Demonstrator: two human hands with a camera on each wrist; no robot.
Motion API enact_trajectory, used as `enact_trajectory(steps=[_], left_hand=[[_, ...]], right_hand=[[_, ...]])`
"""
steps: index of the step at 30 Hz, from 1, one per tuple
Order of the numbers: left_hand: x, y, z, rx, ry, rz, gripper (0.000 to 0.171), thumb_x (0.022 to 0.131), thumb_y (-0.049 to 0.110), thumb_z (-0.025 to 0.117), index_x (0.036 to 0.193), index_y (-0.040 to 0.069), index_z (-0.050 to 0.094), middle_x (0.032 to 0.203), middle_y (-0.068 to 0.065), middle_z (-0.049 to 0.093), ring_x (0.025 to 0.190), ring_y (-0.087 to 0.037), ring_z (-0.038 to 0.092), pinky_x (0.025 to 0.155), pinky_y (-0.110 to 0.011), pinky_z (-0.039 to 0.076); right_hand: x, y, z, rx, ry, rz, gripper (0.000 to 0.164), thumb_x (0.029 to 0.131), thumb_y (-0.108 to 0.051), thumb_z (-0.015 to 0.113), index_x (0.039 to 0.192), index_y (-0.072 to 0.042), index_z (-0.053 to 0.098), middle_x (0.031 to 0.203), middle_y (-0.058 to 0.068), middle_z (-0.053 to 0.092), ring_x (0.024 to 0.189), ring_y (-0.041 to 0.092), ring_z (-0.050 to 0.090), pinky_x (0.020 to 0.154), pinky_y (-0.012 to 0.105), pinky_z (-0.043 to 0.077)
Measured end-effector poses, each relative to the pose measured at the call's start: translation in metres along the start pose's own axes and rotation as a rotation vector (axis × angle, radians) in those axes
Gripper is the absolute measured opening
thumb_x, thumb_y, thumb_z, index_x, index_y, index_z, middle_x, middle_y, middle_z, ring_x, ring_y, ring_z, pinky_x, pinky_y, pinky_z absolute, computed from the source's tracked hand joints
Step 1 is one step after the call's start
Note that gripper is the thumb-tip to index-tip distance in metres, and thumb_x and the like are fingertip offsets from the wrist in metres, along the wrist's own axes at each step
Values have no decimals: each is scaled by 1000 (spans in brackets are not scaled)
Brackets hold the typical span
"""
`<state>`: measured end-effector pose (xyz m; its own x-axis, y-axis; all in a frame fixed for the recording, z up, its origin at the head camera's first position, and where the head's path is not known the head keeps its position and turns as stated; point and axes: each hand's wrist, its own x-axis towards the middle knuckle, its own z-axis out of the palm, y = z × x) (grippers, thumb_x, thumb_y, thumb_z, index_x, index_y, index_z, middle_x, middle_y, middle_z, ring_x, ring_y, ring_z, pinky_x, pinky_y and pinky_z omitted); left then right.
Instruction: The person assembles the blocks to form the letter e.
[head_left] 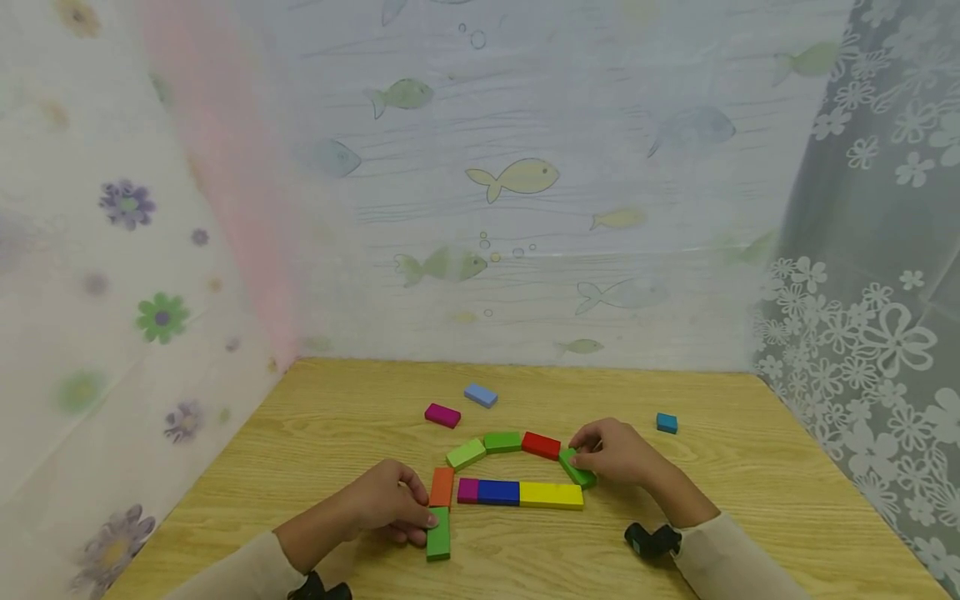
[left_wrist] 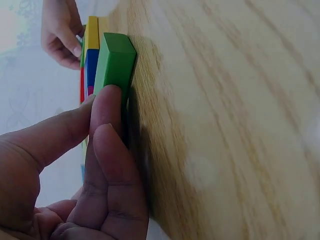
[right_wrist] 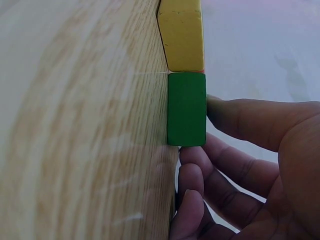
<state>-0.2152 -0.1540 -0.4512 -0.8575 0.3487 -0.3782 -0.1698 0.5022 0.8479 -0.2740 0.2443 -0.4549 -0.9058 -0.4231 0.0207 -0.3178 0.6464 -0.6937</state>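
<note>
My left hand (head_left: pixel 390 504) pinches a green block (head_left: pixel 438 533) at the front left, thumb on one side and fingers on the other. That block's end meets an orange block (head_left: pixel 442 487). On the right, my right hand (head_left: pixel 615 452) holds another green block (head_left: pixel 577 467), slanted, against the end of a red block (head_left: pixel 542 446). A light green block (head_left: pixel 467 454) and a green block (head_left: pixel 502 442) continue the curve between the orange and red ones. Inside the curve lies a straight row: a magenta block (head_left: pixel 468 491), a blue block (head_left: pixel 498 492) and a long yellow block (head_left: pixel 551 496).
Behind the curve lie a loose magenta block (head_left: pixel 442 415) and a pale blue block (head_left: pixel 481 395). A small blue block (head_left: pixel 667 423) sits at the right rear. The wooden table (head_left: pixel 360 408) ends at a fish-printed curtain (head_left: pixel 450 208).
</note>
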Motion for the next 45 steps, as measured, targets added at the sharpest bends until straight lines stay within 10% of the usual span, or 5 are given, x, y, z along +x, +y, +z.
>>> enact_trajectory(steps=[11,21,45], left_hand=[[-7,3,10,-121,-17,-19,51,88,8,81,125,-2,47,101,-18,70,73,-21,77,64,-32,61],[8,5,7,33,72,-13,46,95,30,77,122,-1,55,89,-10,76,67,-21,76,58,-30,59],[11,8,1,21,33,23,33,97,21,74,121,5,59,91,-10,75,65,-18,75,57,-28,58]], right_hand=[[-1,-2,0,-6,8,12,24,93,-19,77,112,-4,75,91,1,68,82,18,60,67,30,51],[1,2,2,-2,13,18,23,92,-20,78,111,-6,75,92,1,68,83,18,60,68,31,52],[0,2,1,-17,10,12,22,92,-20,78,110,-7,75,92,1,68,82,17,60,68,31,51]])
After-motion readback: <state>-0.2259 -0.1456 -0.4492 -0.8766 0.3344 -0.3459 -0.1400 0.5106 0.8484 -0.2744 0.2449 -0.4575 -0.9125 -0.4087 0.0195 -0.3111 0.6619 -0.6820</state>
